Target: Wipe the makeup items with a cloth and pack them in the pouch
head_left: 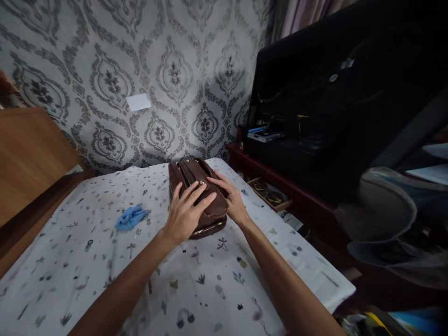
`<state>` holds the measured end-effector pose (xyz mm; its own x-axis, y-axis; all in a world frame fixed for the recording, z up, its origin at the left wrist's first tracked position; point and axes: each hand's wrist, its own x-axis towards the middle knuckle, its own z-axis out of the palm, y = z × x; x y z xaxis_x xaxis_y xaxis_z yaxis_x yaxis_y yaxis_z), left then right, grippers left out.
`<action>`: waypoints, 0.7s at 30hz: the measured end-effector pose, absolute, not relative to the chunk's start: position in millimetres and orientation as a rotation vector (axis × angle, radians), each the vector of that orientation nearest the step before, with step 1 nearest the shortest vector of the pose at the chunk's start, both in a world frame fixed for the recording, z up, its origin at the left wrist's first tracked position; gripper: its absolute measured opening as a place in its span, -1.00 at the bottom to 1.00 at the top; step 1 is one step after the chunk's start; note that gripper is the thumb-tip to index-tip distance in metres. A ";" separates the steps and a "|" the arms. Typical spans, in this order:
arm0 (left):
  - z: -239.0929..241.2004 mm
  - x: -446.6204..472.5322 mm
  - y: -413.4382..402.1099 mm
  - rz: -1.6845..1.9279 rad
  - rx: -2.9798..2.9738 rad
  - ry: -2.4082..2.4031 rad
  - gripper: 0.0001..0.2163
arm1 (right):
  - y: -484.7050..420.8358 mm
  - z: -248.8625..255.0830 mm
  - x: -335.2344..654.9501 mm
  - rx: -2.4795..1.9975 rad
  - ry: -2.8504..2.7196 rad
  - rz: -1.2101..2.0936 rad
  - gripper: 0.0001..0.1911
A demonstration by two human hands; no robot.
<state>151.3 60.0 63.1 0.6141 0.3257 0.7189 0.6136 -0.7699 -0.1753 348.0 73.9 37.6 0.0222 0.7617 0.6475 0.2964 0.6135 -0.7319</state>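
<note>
A brown leather bag (217, 204) with gold-coloured zips lies on the white printed sheet (140, 266). One of its zips runs along the near edge. My left hand (185, 212) rests on the bag's top left part, its fingers spread and touching the leather. Against the right side is my right hand (233, 198), with fingers stretched over the bag's upper surface. Its thumb is hard to make out. A crumpled blue cloth (131, 218) lies apart, to the left of the bag.
A wooden headboard (33, 154) borders the bed at the left, and a patterned wall (175, 79) stands behind. On the right are a dark red cabinet (276, 172), an open drawer (271, 193) with coiled things, and a blurred transparent object (381, 214).
</note>
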 end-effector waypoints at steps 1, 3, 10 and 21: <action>61.2 152.9 60.6 -0.997 -2.407 -0.754 -0.60 | 73.3 38.1 349.4 -0.915 -1.567 0.467 -0.48; 58.9 155.9 60.4 -1.038 -2.373 -0.780 -0.61 | 71.6 40.0 353.0 -0.912 -1.580 0.504 -0.46; 66.8 155.1 57.5 -1.135 -2.526 -0.943 -0.57 | 66.0 47.0 360.8 -0.896 -1.490 0.643 -0.54; 105.5 139.0 68.1 -2.067 -2.622 -1.263 -0.65 | 69.6 41.3 354.9 -1.000 -1.523 0.569 -0.32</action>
<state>139.0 68.1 105.5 0.1204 0.7368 0.6653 0.2560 -0.6706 0.6963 354.9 69.6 41.3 0.0341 0.8377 0.5451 0.2754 0.5164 -0.8108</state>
